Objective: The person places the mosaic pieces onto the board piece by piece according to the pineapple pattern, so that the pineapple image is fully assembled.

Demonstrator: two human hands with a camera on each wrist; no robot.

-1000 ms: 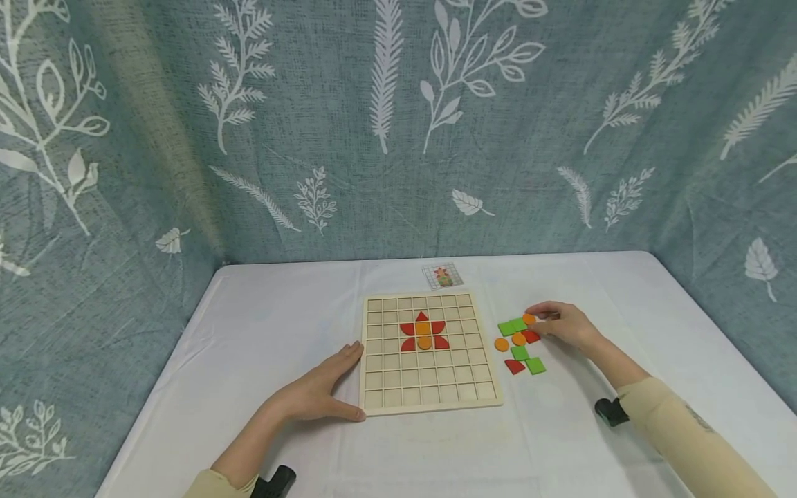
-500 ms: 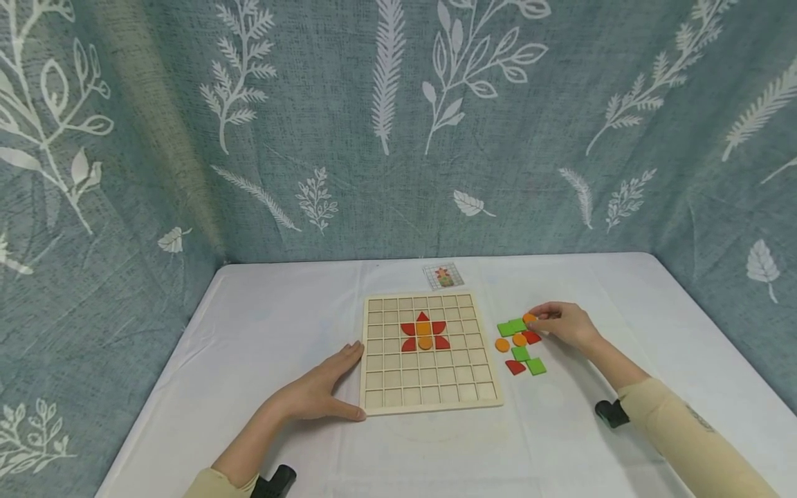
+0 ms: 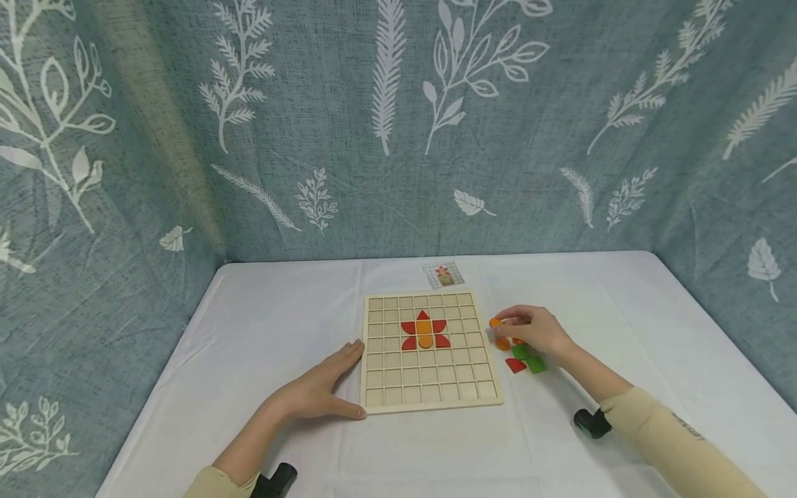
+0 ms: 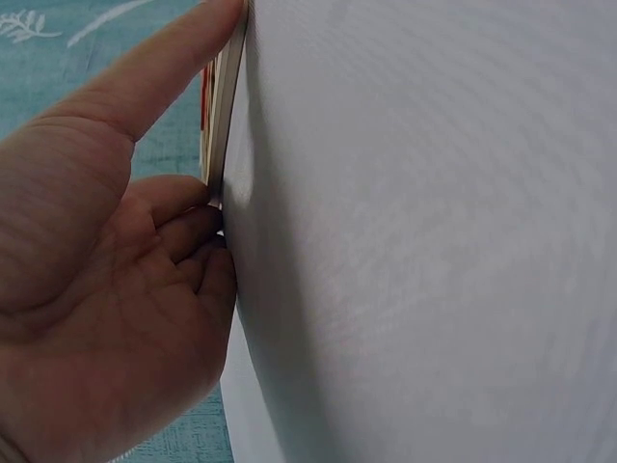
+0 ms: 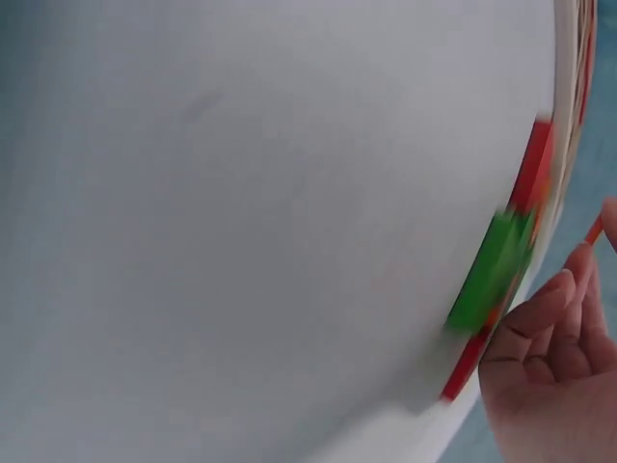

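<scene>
On a white-clothed table [image 3: 411, 456], the left hand [image 3: 314, 391], thumb and fingers wide apart, touches the left edge of a wooden grid board [image 3: 429, 377] bearing 5 red tiles [image 3: 439, 325] around 2 orange tiles [image 3: 423, 328]. Beside its right edge, the right hand [image 3: 534, 329] pinches an orange disc [image 3: 495, 322] near loose green tiles [image 3: 536, 365]. A pattern card [image 3: 444, 275] lies beyond the board's far edge.

A grey-blue curtain [image 3: 398, 200] fills the background and turns along both sides, printed with white sprigs [image 3: 387, 76] and leaves [image 3: 470, 203]. A brownish streak [image 3: 146, 104] runs down its left part. Before it stands a bench [image 3: 280, 304] with rounded far corners, under a white cloth [image 3: 429, 456] with faint creases. The light is soft, the shadows pale.
</scene>
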